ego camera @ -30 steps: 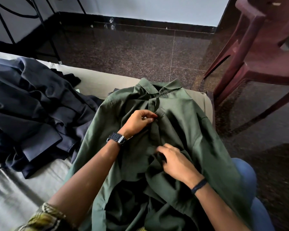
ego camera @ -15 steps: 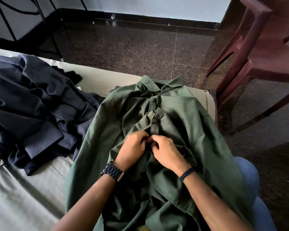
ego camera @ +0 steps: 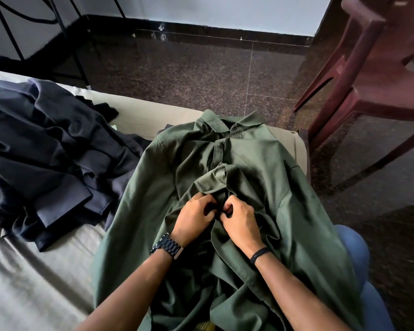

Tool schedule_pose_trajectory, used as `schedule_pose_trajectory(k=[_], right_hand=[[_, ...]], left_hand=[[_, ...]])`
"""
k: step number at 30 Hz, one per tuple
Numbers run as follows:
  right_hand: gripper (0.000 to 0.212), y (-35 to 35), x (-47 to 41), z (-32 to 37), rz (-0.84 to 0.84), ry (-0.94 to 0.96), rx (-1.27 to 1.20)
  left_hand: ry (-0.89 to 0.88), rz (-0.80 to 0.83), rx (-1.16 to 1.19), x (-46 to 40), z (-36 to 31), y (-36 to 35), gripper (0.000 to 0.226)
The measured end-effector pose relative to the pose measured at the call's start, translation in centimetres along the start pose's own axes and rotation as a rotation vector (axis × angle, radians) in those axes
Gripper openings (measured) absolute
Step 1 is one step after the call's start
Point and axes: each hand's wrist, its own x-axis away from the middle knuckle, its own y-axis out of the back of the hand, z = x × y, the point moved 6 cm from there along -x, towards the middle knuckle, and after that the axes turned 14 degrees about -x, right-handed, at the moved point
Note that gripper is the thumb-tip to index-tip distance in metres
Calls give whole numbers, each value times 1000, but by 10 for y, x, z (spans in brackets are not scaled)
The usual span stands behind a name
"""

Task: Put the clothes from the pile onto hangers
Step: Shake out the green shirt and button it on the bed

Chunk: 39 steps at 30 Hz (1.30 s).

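Clothes pile: dark navy garments heaped on the grey bed sheet, to the person's left, untouched at this moment. One green shirt has been taken apart from it and lies front-up across the lap and the bed's edge, collar pointing away toward the floor.

Hands: left hand and right hand are together at the shirt's front placket, about mid-chest, fingertips curled in and pinching the fabric on either side of the closure. The cloth is bunched into a ridge just above them. Likely working a button, but the button itself is hidden under the fingers, so whether it is being fastened or undone cannot be told.

Progress: early. No hanger is visible anywhere in view, and no garment is seen hung. The green shirt is only being prepared; the navy pile remains to be done in full. A dark red plastic chair stands on the speckled floor to the right, nothing on it that can be seen.

Change against the frame one second back: the left hand was then higher, near the chest pocket, and the right lower and apart from it. The left has come down the placket and the two now meet. Shirt position on the lap is essentially unchanged; pile unchanged.
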Motion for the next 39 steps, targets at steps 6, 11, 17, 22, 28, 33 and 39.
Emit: schedule_pose_trajectory(k=[6, 11, 17, 22, 28, 33, 39], right_hand=[[20, 12, 1, -5, -74, -63, -293], [17, 22, 10, -6, -161, -65, -423], [30, 26, 14, -9, -165, -98, -524], [31, 35, 26, 3, -181, -54, -651], [30, 52, 36, 33, -243, 80, -649], [33, 61, 40, 49, -261, 170, -536], [24, 62, 45, 62, -225, 292, -454]], left_hand=[[39, 21, 8, 0, -1, 0, 17], [154, 39, 252, 4, 5, 3, 12], [213, 88, 556, 19, 2, 10, 6], [265, 94, 781, 27, -16, 22, 5], [242, 62, 831, 25, -36, 39, 8], [224, 30, 762, 27, -39, 48, 12], [227, -67, 496, 29, -38, 62, 5]])
